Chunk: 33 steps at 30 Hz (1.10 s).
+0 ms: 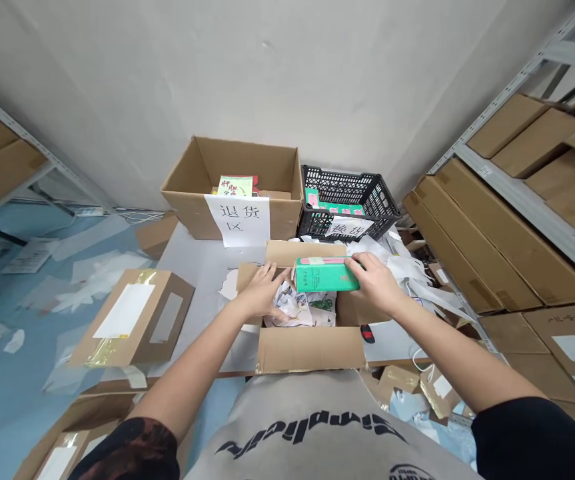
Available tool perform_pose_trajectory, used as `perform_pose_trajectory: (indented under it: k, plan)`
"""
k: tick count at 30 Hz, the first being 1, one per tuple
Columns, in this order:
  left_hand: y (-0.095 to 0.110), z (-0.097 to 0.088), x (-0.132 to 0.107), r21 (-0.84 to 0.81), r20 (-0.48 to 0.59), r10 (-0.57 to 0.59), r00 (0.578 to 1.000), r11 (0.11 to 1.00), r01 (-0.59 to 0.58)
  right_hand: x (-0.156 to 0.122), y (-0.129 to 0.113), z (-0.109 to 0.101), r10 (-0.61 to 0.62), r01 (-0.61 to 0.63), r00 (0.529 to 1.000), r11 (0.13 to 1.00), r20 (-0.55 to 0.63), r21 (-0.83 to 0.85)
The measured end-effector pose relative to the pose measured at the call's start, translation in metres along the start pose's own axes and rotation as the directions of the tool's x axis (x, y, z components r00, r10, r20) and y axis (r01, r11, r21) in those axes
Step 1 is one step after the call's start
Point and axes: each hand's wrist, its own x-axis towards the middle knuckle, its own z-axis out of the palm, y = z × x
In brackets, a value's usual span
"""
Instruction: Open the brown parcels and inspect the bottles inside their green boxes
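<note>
My right hand (374,283) grips the right end of a green rectangular product carton (324,275), which it holds over an open cardboard box (310,349). The carton has a pink band along its top edge. My left hand (262,291) lies open at the box's left side, fingers spread, just left of the carton and apparently apart from it. Crumpled printed paper (290,308) fills the box beneath both hands. The box's lower contents are hidden.
At the back stand a cardboard box (232,190) with a paper sign and a black plastic crate (350,197) with a paper sign, both holding items. A taped parcel (134,319) sits left, a red-handled tool (367,333) right. Shelves with flat cartons flank the table.
</note>
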Motion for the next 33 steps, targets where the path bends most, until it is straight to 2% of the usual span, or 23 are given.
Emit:
perform_pose_trajectory:
  k: [2, 3, 4, 5, 7, 8, 9, 10, 12, 14, 16, 18, 20, 22, 24, 25, 27, 28, 30, 33]
  plan:
    - [0.013, -0.005, -0.009, -0.319, -0.096, 0.005, 0.995, 0.947, -0.036, -0.002, -0.008, 0.003, -0.009, 0.011, 0.999, 0.999, -0.032, 0.051]
    - [0.023, -0.006, -0.013, -0.507, -0.132, -0.012, 0.991, 0.86, -0.057, -0.003, -0.012, 0.005, -0.012, 0.016, 0.999, 0.997, -0.052, 0.07]
    - [0.033, -0.006, -0.015, -0.686, -0.157, -0.041, 0.987, 0.723, -0.079, -0.004, -0.016, 0.007, -0.019, 0.025, 0.997, 0.996, -0.073, 0.084]
    - [0.045, -0.005, -0.017, -0.833, -0.174, -0.089, 0.981, 0.544, -0.098, -0.005, -0.019, 0.009, -0.033, 0.041, 0.995, 0.995, -0.094, 0.09]
    - [0.066, -0.001, -0.017, -0.977, -0.16, -0.234, 0.959, 0.175, -0.12, -0.005, -0.024, 0.012, -0.075, 0.087, 0.987, 0.993, -0.141, 0.085]
    - [0.074, 0.001, -0.016, -0.99, -0.141, -0.306, 0.942, 0.041, -0.135, -0.005, -0.026, 0.013, -0.099, 0.114, 0.981, 0.99, -0.166, 0.082]
    - [0.081, 0.003, -0.015, -0.988, -0.122, -0.364, 0.923, -0.049, -0.15, -0.004, -0.027, 0.014, -0.122, 0.14, 0.975, 0.987, -0.187, 0.084]
    - [0.085, 0.004, -0.015, -0.981, -0.112, -0.405, 0.907, -0.098, -0.165, -0.004, -0.028, 0.015, -0.139, 0.16, 0.969, 0.983, -0.205, 0.091]
    - [0.089, 0.006, -0.016, -0.973, -0.119, -0.437, 0.892, -0.128, -0.193, -0.002, -0.028, 0.014, -0.147, 0.178, 0.962, 0.977, -0.232, 0.121]
    - [0.088, 0.007, -0.018, -0.963, -0.151, -0.447, 0.881, -0.134, -0.234, 0.001, -0.027, 0.01, -0.104, 0.147, 0.964, 0.976, -0.246, 0.162]
    - [0.086, 0.008, -0.019, -0.944, -0.211, -0.48, 0.852, -0.126, -0.305, 0.003, -0.029, 0.006, 0.004, 0.057, 0.969, 0.969, -0.246, 0.241]
    - [0.085, 0.011, -0.018, -0.918, -0.285, -0.528, 0.8, -0.09, -0.387, 0.007, -0.033, 0.003, 0.103, -0.014, 0.974, 0.916, -0.2, 0.402]
    - [0.086, 0.016, -0.015, -0.898, -0.348, -0.554, 0.756, -0.034, -0.438, 0.012, -0.037, 0.007, 0.197, -0.057, 0.968, 0.771, -0.154, 0.634]
    - [0.09, 0.023, -0.013, -0.895, -0.385, -0.548, 0.743, 0.026, -0.445, 0.02, -0.042, 0.017, 0.364, -0.093, 0.923, 0.532, -0.128, 0.842]
    - [0.095, 0.03, -0.014, -0.909, -0.39, -0.519, 0.76, 0.087, -0.407, 0.029, -0.043, 0.028, 0.564, -0.105, 0.824, 0.255, -0.059, 0.961]
    - [0.097, 0.033, -0.016, -0.922, -0.376, -0.497, 0.782, 0.111, -0.372, 0.033, -0.043, 0.033, 0.627, -0.096, 0.779, 0.129, -0.006, 0.987]
    - [0.101, 0.037, -0.021, -0.955, -0.296, -0.418, 0.859, 0.124, -0.268, 0.038, -0.039, 0.037, 0.661, -0.058, 0.745, -0.071, 0.09, 0.996]
    - [0.102, 0.037, -0.024, -0.972, -0.235, -0.359, 0.903, 0.108, -0.21, 0.038, -0.036, 0.037, 0.65, -0.035, 0.75, -0.142, 0.12, 0.989]
    - [0.1, 0.036, -0.029, -0.994, -0.109, -0.217, 0.97, 0.028, -0.105, 0.036, -0.029, 0.034, 0.604, -0.007, 0.784, -0.225, 0.145, 0.974]
    - [0.095, 0.038, -0.029, -0.988, -0.003, -0.052, 0.999, -0.155, -0.011, 0.032, -0.025, 0.03, 0.515, -0.004, 0.846, -0.259, 0.142, 0.966]
